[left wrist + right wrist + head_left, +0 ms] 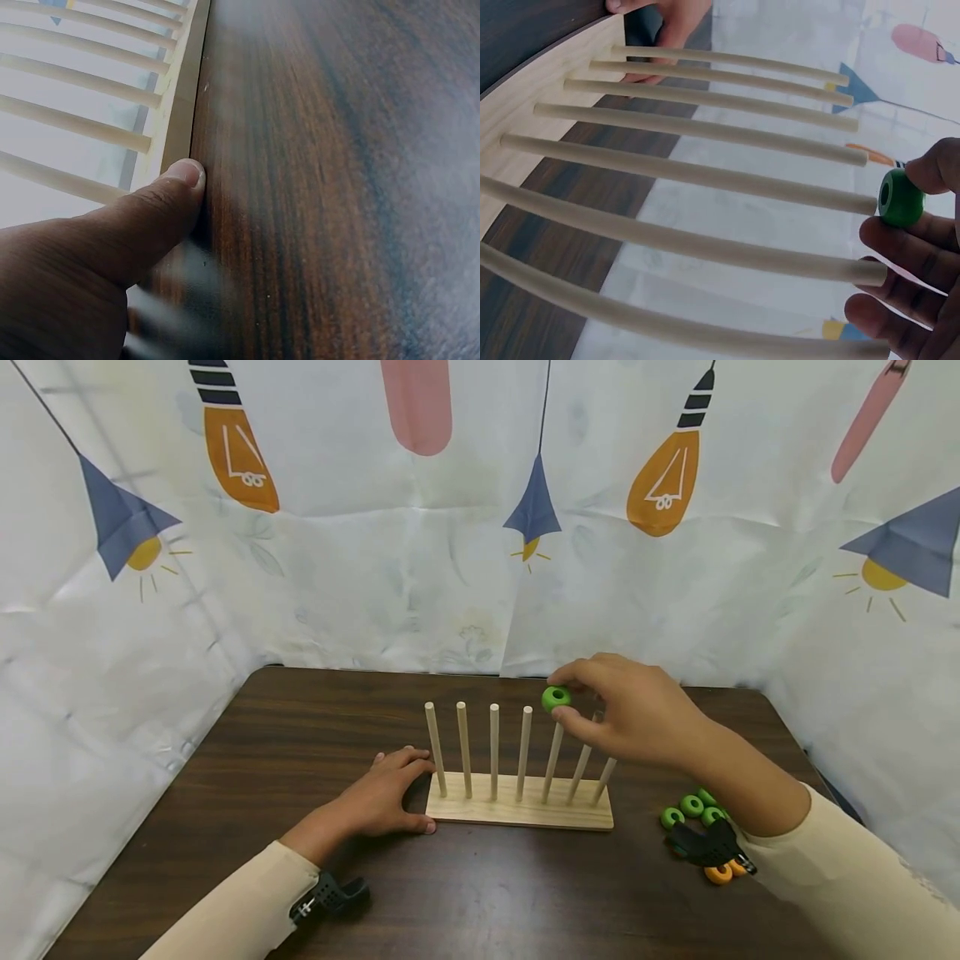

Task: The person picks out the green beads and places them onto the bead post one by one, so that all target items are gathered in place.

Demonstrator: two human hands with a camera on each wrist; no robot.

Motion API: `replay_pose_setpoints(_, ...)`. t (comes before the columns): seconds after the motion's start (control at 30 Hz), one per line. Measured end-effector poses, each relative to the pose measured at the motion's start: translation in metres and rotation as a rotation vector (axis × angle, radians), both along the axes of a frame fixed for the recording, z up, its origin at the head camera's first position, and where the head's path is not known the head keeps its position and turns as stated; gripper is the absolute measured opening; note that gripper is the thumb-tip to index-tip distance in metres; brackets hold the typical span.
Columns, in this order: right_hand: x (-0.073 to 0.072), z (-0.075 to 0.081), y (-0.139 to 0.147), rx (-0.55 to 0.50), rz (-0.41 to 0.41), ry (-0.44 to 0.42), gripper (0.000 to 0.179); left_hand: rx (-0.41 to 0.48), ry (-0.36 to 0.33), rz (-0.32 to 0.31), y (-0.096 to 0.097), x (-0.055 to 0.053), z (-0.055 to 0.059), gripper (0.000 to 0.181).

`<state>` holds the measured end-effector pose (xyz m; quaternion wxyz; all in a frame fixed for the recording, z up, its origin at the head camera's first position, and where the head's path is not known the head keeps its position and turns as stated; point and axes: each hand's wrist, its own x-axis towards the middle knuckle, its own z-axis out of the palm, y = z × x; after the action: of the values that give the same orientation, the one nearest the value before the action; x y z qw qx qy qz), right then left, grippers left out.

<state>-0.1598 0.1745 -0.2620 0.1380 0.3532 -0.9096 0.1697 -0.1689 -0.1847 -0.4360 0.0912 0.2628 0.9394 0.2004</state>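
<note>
Our right hand [637,714] pinches a green ring [556,698] just above the fifth peg [552,762], hiding two peg tops. Our left hand [382,797], fingers spread, steadies the wooden base [517,812]. Spare rings [690,810] lie half hidden behind our right wrist.

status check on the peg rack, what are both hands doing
Right hand pinches green bead at the fifth peg's tip. Left hand braces the rack base. Pegs all bare, nothing blocking.
</note>
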Motion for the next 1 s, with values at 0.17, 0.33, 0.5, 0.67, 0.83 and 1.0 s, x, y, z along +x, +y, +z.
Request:
replay_pose_setpoints(0.17,-0.001,0.000,-0.005,-0.004,0.011,0.001,0.028,-0.001,0.005,0.000,0.000,0.000,0.001,0.079)
replay_pose_setpoints(0.33,-0.002,0.000,-0.009,-0.007,0.016,0.006,0.029,0.002,0.010,-0.002,0.000,0.000,0.001,0.079)
replay_pose_setpoints(0.5,-0.004,0.002,-0.014,-0.012,0.025,-0.017,0.029,0.002,0.017,-0.011,0.000,-0.001,0.001,0.078)
replay_pose_setpoints(0.67,-0.005,0.002,-0.020,-0.017,0.035,-0.038,0.029,0.004,0.019,-0.014,-0.001,-0.001,0.001,0.078)
replay_pose_setpoints(0.83,-0.006,0.003,-0.027,-0.019,0.049,-0.034,0.028,0.003,0.016,-0.011,-0.001,-0.001,0.001,0.078)
replay_pose_setpoints(1.0,-0.007,0.003,-0.033,-0.014,0.042,-0.047,0.027,0.006,0.006,-0.010,-0.001,0.000,0.001,0.078)
